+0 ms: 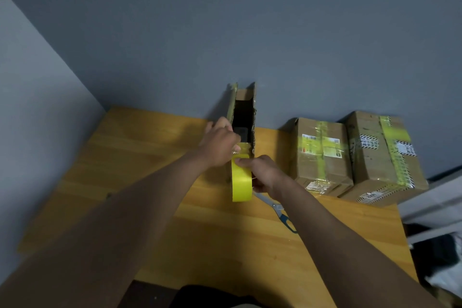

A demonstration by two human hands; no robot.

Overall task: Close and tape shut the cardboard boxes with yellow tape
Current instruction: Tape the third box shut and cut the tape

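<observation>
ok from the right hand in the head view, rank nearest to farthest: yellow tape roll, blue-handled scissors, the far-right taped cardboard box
1. Yellow tape roll: gripped by the right hand.
2. Blue-handled scissors: on the wooden table, just beneath the wrist.
3. Far-right taped cardboard box: against the wall, at the table's right end.

Both arms reach forward, left hand and right hand pinching.

Printed labels are seen on two taped boxes. No text on them can be read; the print is blurred.
</observation>
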